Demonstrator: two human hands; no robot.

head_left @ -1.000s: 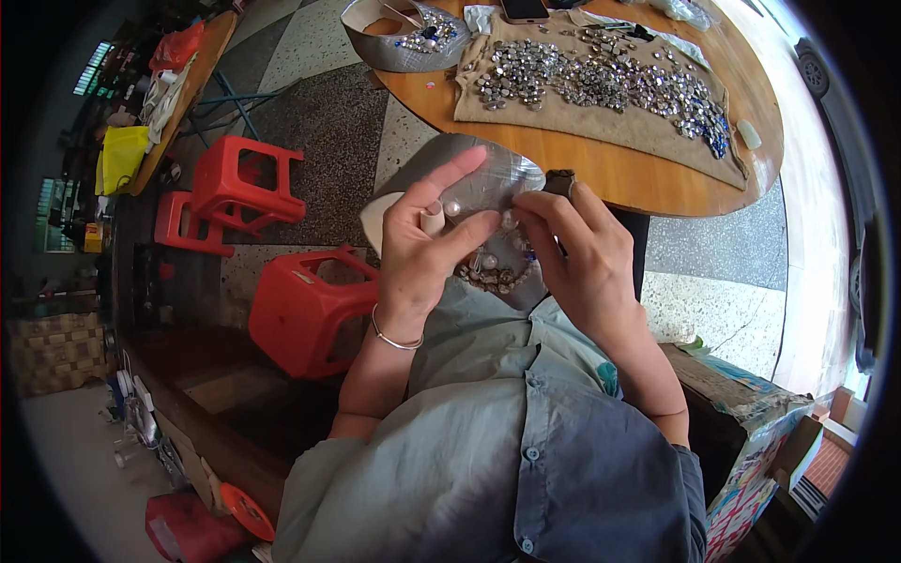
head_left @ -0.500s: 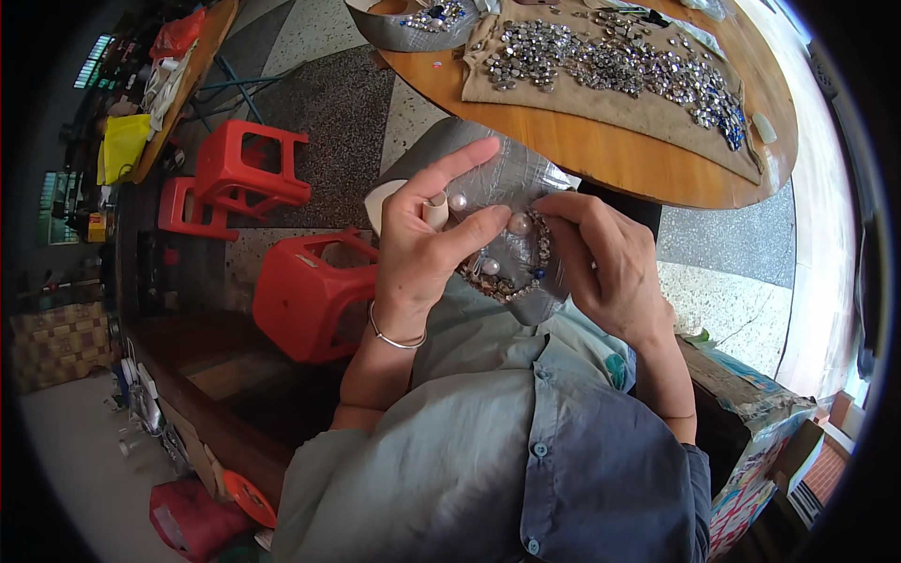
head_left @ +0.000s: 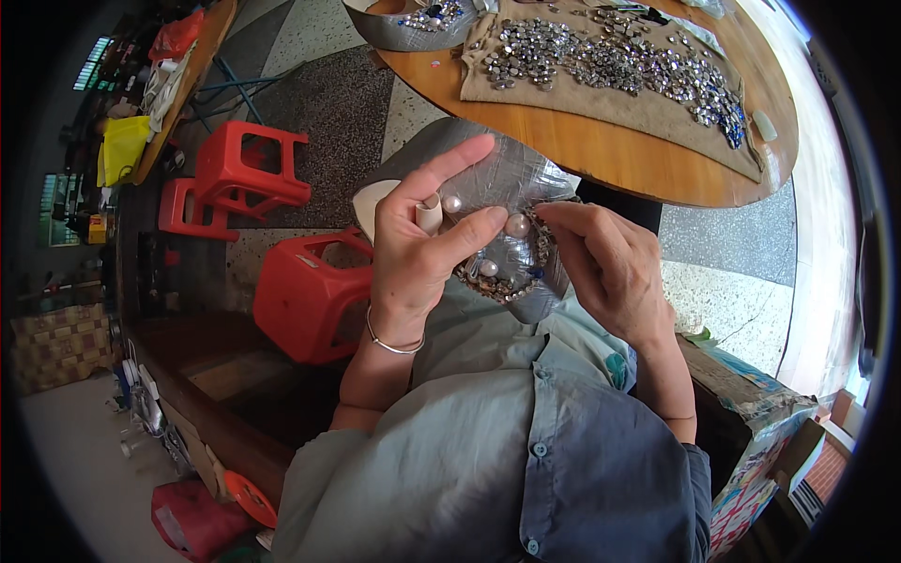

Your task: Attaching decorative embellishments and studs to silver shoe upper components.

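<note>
Grey, tape-wrapped and shiny, the rounded form [head_left: 511, 188] sits at the middle of the view, held up between both hands over the person's lap, just short of the desk's near edge. A beaded strip [head_left: 502, 281] studded with pearls and small stones curves along its lower side. The left hand [head_left: 422, 244] is partly closed on the form from 9 o'clock: its thumb presses beside a large pearl [head_left: 516, 225], the forefinger stretches straight toward 1 o'clock across the grey surface, and a pale finger guard shows on another finger. A thin bracelet [head_left: 394, 342] circles that wrist. The right hand [head_left: 610, 263] comes in from 3 o'clock with fingertips pinched together at the strip's upper end; whether something small lies in the pinch, I cannot tell.

At 12 o'clock, the round wooden desk [head_left: 619, 155] carries a tan cloth [head_left: 601, 98] strewn with glittering stones, and a grey tray [head_left: 404, 33] of beads at its left. Red plastic stools [head_left: 300, 291] stand on the speckled floor at 9 to 10 o'clock.
</note>
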